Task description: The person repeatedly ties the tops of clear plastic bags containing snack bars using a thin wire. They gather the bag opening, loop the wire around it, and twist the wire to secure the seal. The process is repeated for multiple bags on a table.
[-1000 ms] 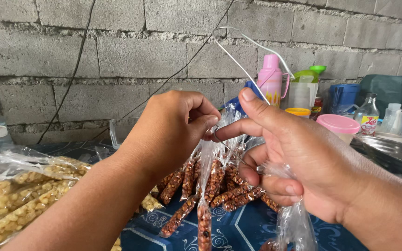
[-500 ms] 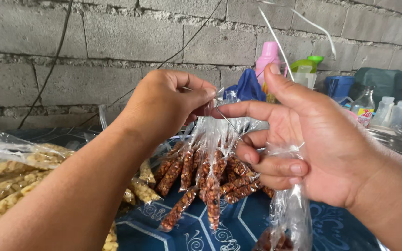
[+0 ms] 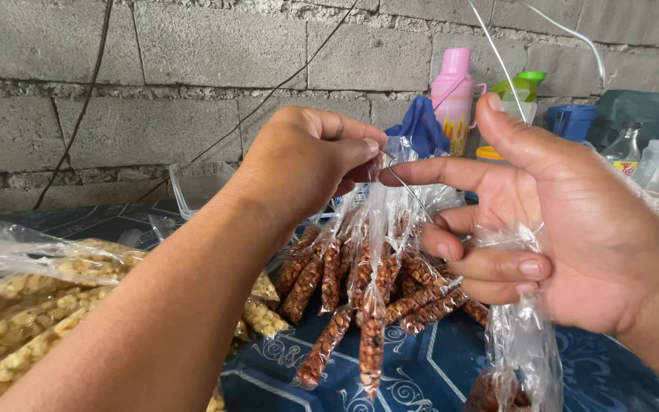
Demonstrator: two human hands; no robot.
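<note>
My left hand (image 3: 306, 164) pinches the gathered tops of the peanut packets (image 3: 360, 297) at the middle of the view, fingers closed on the plastic. The packets hang with their long axes fanning down from that pinch toward 6 and 7 o'clock above the blue worktop (image 3: 429, 374). My right hand (image 3: 551, 229), at 3 o'clock, points its forefinger at the pinch while its lower fingers clamp another bag (image 3: 524, 351) that hangs straight down.

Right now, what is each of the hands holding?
Left hand: closed, pinching the hanging bunch of clear slim peanut bags.
Right hand: closed on a separate clear plastic bag.
</note>
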